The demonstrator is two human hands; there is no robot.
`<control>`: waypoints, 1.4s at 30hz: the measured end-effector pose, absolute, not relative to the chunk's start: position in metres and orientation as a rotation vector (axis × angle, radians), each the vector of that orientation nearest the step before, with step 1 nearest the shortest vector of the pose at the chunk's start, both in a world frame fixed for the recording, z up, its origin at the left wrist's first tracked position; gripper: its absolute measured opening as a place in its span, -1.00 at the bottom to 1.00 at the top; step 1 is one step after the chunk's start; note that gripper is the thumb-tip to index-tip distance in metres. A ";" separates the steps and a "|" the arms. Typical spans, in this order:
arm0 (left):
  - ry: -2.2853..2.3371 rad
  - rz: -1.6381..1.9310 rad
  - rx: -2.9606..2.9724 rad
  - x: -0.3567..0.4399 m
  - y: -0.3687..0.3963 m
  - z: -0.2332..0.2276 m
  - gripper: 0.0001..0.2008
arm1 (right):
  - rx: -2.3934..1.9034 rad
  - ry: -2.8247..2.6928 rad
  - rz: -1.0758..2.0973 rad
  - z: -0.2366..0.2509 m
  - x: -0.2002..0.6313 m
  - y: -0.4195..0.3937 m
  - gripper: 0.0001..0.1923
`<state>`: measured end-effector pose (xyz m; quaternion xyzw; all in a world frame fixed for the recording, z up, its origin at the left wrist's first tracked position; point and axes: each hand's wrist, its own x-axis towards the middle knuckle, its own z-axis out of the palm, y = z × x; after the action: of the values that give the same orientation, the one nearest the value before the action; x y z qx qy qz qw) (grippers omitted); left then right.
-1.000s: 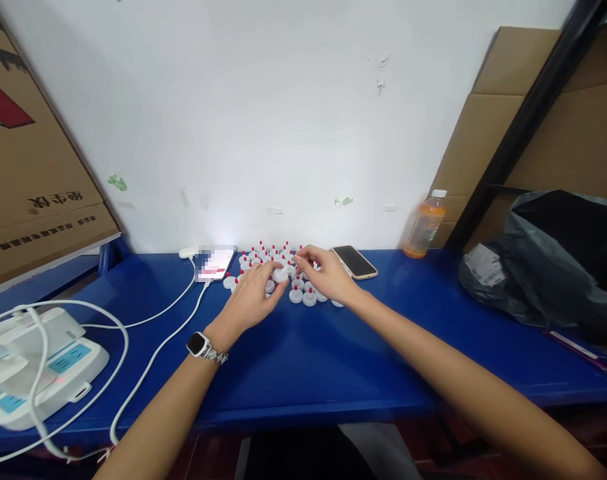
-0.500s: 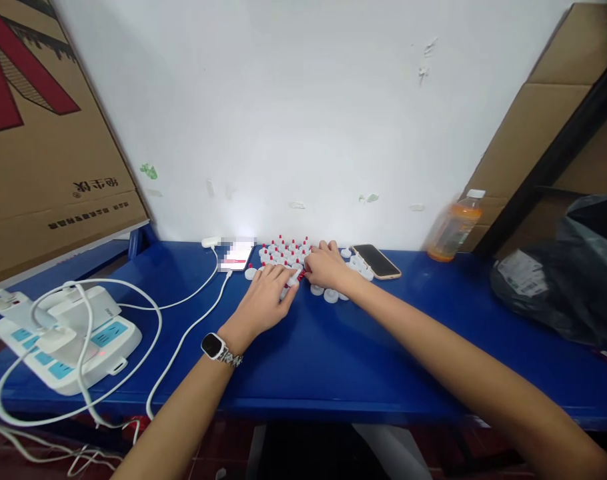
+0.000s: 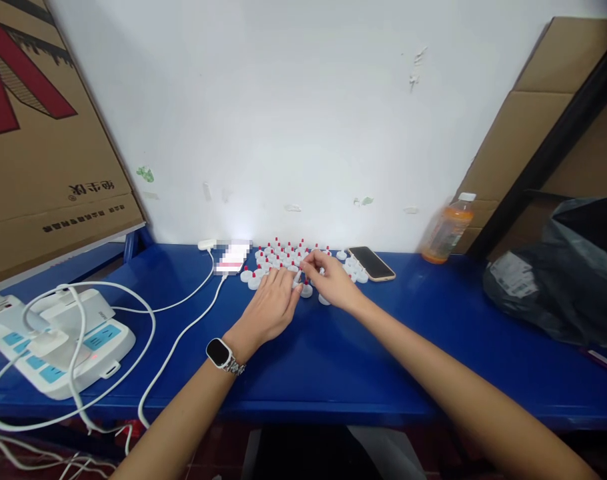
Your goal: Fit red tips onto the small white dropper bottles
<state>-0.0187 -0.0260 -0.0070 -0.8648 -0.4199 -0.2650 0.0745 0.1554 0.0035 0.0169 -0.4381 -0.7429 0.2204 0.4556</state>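
Little white caps with red tips [image 3: 283, 257], lots of them, bunched together on the blue table [image 3: 333, 360] near the white wall. Left hand [image 3: 276, 303] flat and open, palm down, fingertips on the near edge of the bunch, watch [image 3: 219, 352] on the wrist. Right hand [image 3: 333, 283] just beside it, fingers curled in close at the caps. Cannot tell if a cap sits pinched in there or not.

Best to go slow here. Pick one cap at a time with the fingertips. Hold the bunch down gently with the flat hand so no cap rolls away. Mind the dark phone [image 3: 372, 263] on the right and the lit phone [image 3: 232, 257] on the left, both right next to the caps.

Bottle [image 3: 446, 230] by the wall, well to the right, standing up, white lid on, orange drink inside. Black bag [image 3: 558, 273] farther right, lumpy and full, insides hidden. Big cardboard box [image 3: 38, 153] on the left, leaning, insides not in sight.
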 end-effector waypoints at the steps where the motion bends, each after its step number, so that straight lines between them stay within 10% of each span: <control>1: -1.246 -0.803 -2.606 -0.018 -0.026 -0.008 -0.73 | -1.068 -1.840 0.508 0.016 0.155 0.000 -0.81; 12: -1.190 -0.805 -2.685 -0.013 -0.025 -0.008 -0.76 | -1.097 -2.088 0.015 0.012 0.158 -0.022 -0.78; 22: -1.076 -0.871 -2.710 0.019 -0.015 0.002 -0.75 | -1.003 -1.772 0.466 0.017 0.183 -0.018 -0.76; 27: -1.104 -0.936 -2.728 0.038 0.015 0.012 -0.55 | -1.080 -1.648 0.451 0.029 0.226 0.029 -0.84; 42: -1.127 -0.940 -2.731 0.037 0.030 -0.005 -0.78 | -1.726 -2.036 0.028 0.005 0.256 0.158 -0.85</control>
<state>0.0368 0.0297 -0.0049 -0.8807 -0.3634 -0.3031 0.0204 0.2565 0.1580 0.0054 -0.6288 -0.7415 0.0103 0.2339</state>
